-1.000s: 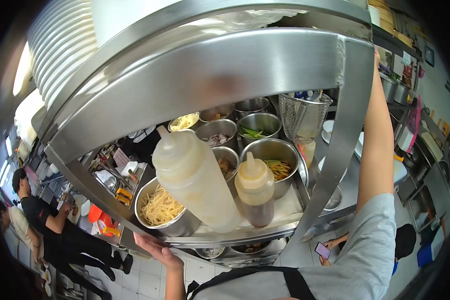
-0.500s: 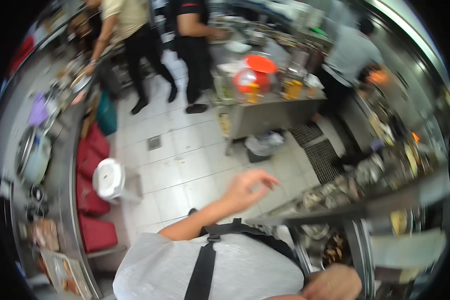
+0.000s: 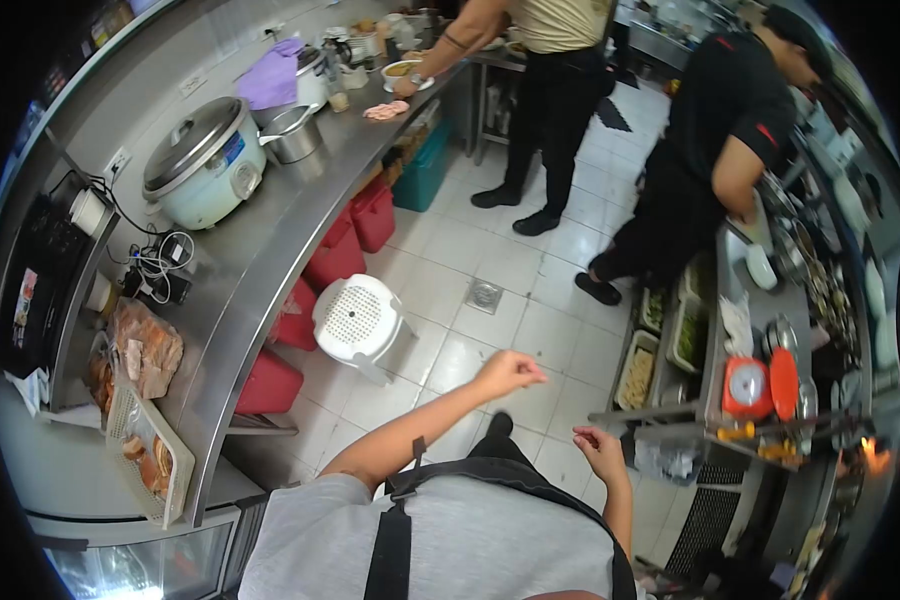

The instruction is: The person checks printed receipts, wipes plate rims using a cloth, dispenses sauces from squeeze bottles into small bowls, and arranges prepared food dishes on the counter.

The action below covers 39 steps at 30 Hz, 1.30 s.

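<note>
Our left hand [image 3: 508, 376] hangs over the tiled floor, its grip curled in toward the thumb; we cannot tell whether the fingertips meet, and we see nothing held. Our right hand [image 3: 602, 455] has its grip loosely parted, holding nothing we can see. Nearest the left hand stands a white stool [image 3: 353, 318], apart from it, with red bins [image 3: 330, 252] beside the stool, under a steel worktop [image 3: 270, 222] carrying a lidded cooker [image 3: 206, 168]. Near the right hand is a food tub [image 3: 638, 374]; beyond, an orange scale [image 3: 747, 388] sits near a co-worker in black [image 3: 725, 110]
</note>
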{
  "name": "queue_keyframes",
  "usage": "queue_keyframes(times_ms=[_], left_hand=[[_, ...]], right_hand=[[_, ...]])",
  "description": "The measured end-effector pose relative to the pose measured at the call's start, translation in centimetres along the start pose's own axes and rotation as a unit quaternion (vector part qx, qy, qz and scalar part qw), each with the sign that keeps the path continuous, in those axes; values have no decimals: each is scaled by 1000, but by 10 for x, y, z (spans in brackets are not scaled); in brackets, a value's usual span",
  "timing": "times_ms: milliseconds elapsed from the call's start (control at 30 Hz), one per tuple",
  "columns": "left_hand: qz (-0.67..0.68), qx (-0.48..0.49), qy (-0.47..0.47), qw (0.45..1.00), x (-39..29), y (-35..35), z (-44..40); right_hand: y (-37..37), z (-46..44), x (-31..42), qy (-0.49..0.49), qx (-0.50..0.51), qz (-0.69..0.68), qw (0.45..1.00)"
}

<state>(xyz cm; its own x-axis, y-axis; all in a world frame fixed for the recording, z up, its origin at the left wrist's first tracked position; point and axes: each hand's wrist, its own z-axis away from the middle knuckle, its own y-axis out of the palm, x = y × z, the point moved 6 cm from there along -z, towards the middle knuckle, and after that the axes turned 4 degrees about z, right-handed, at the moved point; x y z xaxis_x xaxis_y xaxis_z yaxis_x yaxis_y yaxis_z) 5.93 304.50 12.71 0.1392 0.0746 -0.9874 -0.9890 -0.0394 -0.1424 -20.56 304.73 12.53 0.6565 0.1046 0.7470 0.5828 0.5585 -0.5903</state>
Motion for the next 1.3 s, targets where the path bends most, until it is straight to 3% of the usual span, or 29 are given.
queue_keyframes(times_ms=[33,67,100,133,200,233,267,300,333,400,500,567,700,800,833,867,900,933,1000,1033,1067,1133,1167,1200,1267,1300], left_hand=[[0,-45,-12,999,40,-32,-17],[-209,-42,-54,975,88,-64,-30],[-322,-37,-85,942,133,-94,-31],[-370,-30,-185,910,192,-123,-26],[-357,-48,-280,890,277,-175,8],[-379,-75,-293,875,306,-198,33],[-409,-2,-299,862,328,-214,53],[-359,-95,-192,909,354,-243,82],[-221,-33,-530,818,389,-236,110],[-15,-168,-604,779,376,-248,161],[95,-219,-623,745,349,-249,174],[81,-194,-617,758,350,-262,152],[-131,-95,-503,849,367,-338,24],[-293,-100,-328,893,338,-424,-129],[-223,-89,-295,925,327,-454,-181],[-165,-135,-300,930,240,-476,-233],[-170,-148,-252,941,229,-507,-283],[-204,-190,-200,939,171,-533,-327],[-211,-304,-87,925,118,-601,-400],[-222,-346,-146,900,68,-630,-425],[-310,-441,-101,836,82,-672,-451],[-246,-502,-265,786,78,-715,-491],[-332,-472,-291,763,102,-738,-518],[-415,-436,-313,734,144,-760,-549],[-390,-518,-302,699,120,-770,-581],[-382,-515,-297,707,122,-774,-593]], right_hand=[[-2,-30,5,-22,0,20,1000],[-5,-62,13,-44,-2,40,998],[-10,-95,20,-66,-6,59,996],[-17,-130,27,-75,-14,63,995],[-29,-202,48,-90,-28,66,993],[-31,-237,61,-110,-33,50,992],[-34,-272,77,-129,-39,34,990],[-37,-304,94,-144,-44,19,988],[-38,-330,118,-176,-33,32,983],[-38,-376,170,-240,-14,60,969],[-19,-450,214,-241,55,57,967],[-1,-506,224,-250,68,39,965],[39,-599,215,-177,89,51,979],[84,-668,136,-67,105,-55,991],[104,-687,95,-6,146,-102,984],[118,-697,56,55,189,-145,970],[116,-700,28,103,215,-58,969],[115,-701,8,148,242,31,958],[95,-684,11,301,174,-35,937],[83,-683,27,268,160,-68,948],[69,-681,51,234,148,-101,956],[105,-726,-107,101,149,-64,982],[103,-736,-140,195,169,15,966],[97,-750,-142,232,184,54,954],[84,-790,-119,249,208,77,943],[77,-811,-102,250,218,85,940]])
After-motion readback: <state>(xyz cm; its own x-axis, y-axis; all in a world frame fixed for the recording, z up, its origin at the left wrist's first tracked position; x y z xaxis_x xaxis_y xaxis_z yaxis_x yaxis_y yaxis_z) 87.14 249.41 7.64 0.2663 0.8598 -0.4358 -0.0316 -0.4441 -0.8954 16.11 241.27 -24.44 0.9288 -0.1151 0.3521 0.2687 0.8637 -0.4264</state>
